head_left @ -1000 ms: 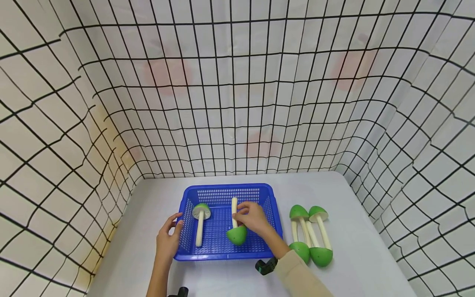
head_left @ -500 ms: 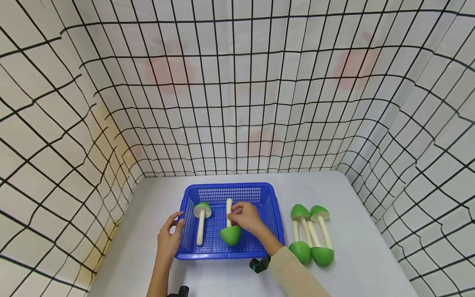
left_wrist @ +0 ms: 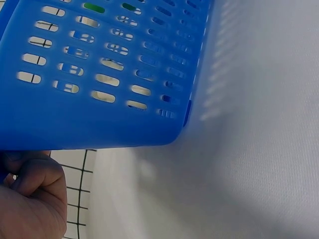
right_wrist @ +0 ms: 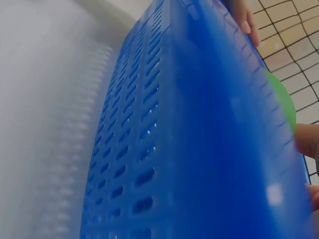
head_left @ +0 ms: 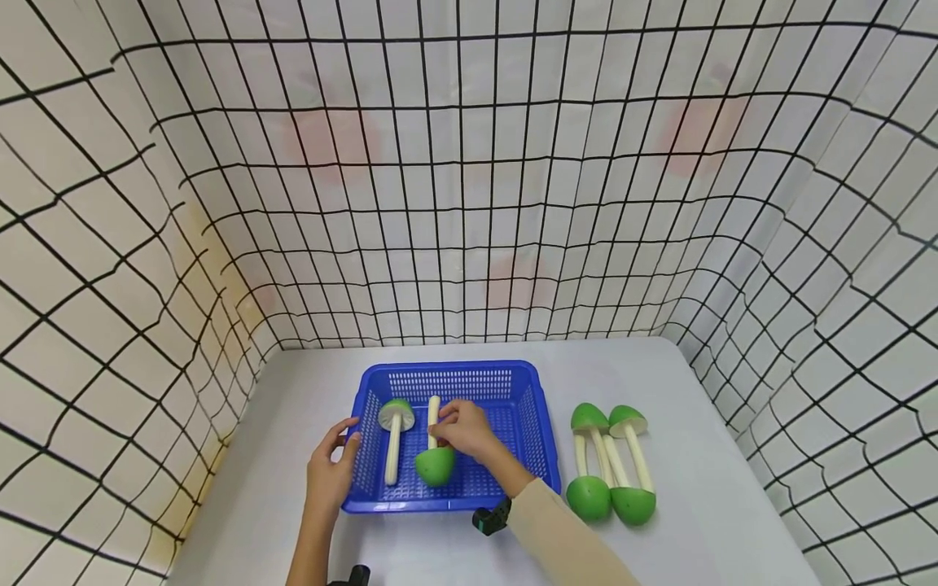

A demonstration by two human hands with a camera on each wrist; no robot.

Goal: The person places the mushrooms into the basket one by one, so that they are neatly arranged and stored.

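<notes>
Pinching mushroom (head_left: 436,464), right grip (head_left: 463,428); pinch clear only from head.

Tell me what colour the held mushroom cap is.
The held mushroom cap is green; the head view shows it best.

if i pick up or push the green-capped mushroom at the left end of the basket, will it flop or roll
The mushroom is probably stiff, as its stem lies straight. Held by the stem, it may feel cap-heavy, since the green cap is far wider. Pushed, it would likely roll in an arc, given that uneven shape.
</notes>
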